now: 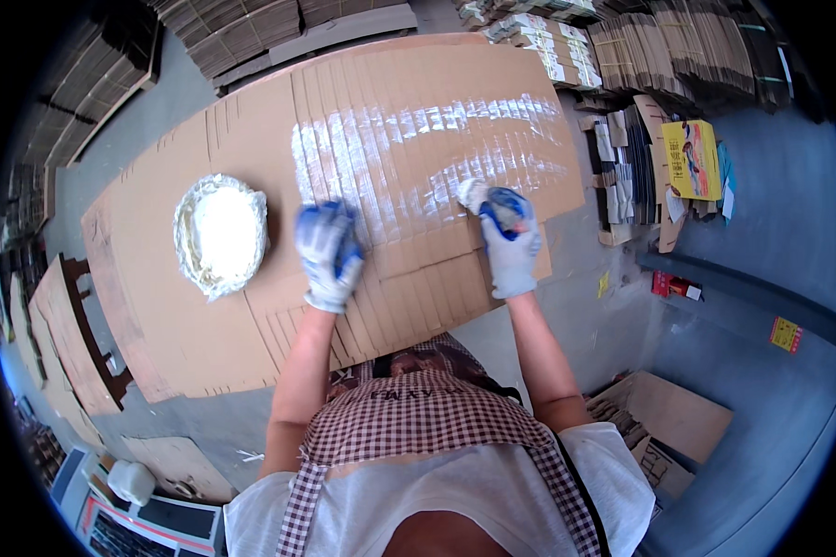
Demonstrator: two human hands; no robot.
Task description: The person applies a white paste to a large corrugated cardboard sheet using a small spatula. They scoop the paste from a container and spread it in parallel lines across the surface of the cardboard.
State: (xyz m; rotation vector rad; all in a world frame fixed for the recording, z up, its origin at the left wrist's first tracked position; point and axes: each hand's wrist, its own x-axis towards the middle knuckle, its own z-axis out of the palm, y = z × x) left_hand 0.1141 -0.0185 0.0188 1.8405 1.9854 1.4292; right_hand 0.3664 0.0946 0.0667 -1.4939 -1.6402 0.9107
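Both my hands wear white gloves with blue coating. My left hand (pixel 328 252) lies over the cardboard sheets (pixel 362 251), slightly smeared by motion, its thumb apart from the fingers and nothing seen in it. In my right hand (pixel 511 239) is a white wad (pixel 474 196), pressed to the cardboard near its right side; the fingers curl round it and partly hide it. Wet, shiny white paste (pixel 339 153) streaks the overlapping sheet edges ahead of both hands. Left of my left hand stands a round bowl (pixel 221 237) with a crumpled, paste-smeared rim and bright white contents.
Bundled flat cardboard stacks (pixel 669 51) line the far right, with more stacks (pixel 241 37) at the far left. A yellow box (pixel 691 160) sits to the right. An open carton (pixel 683 418) stands at lower right, a brown wooden board (pixel 74 325) at left.
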